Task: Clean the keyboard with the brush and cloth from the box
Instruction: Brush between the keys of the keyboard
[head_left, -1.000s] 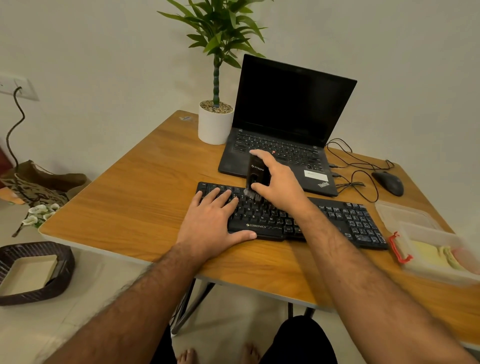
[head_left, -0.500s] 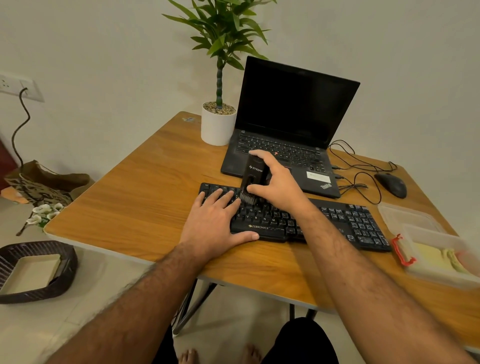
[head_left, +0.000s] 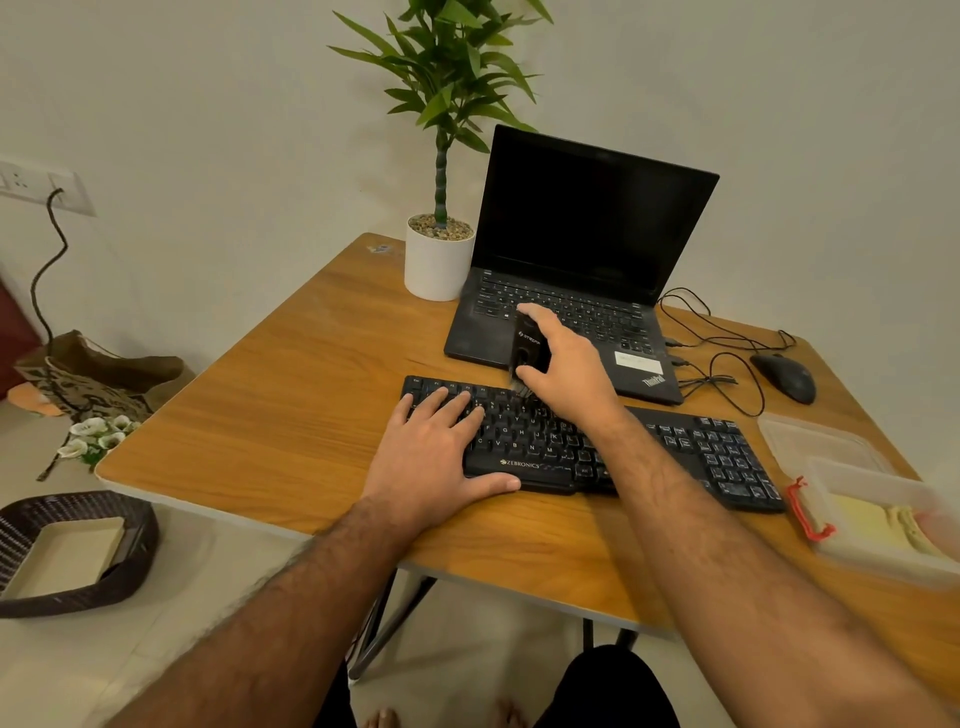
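Observation:
A black keyboard (head_left: 696, 447) lies across the middle of the wooden table (head_left: 270, 415). My left hand (head_left: 436, 452) lies flat on the keyboard's left end, fingers spread on the keys and thumb along the front edge. My right hand (head_left: 566, 369) grips a black brush (head_left: 527, 348) held upright, its bristles down on the upper key rows near the left-middle. At the right edge sits a clear plastic box (head_left: 872, 525) with a red latch; a yellow cloth (head_left: 878, 525) lies inside it.
An open black laptop (head_left: 587, 249) stands just behind the keyboard, a white potted plant (head_left: 439, 260) to its left. A black mouse (head_left: 784, 376) and loose cables (head_left: 717, 332) lie at the back right. The box lid (head_left: 815, 441) rests beside the box. On the floor at left is a dark basket (head_left: 72, 551).
The brush has shifted slightly back toward the keyboard's top row under my right hand. My left hand stays put on the keyboard's left end.

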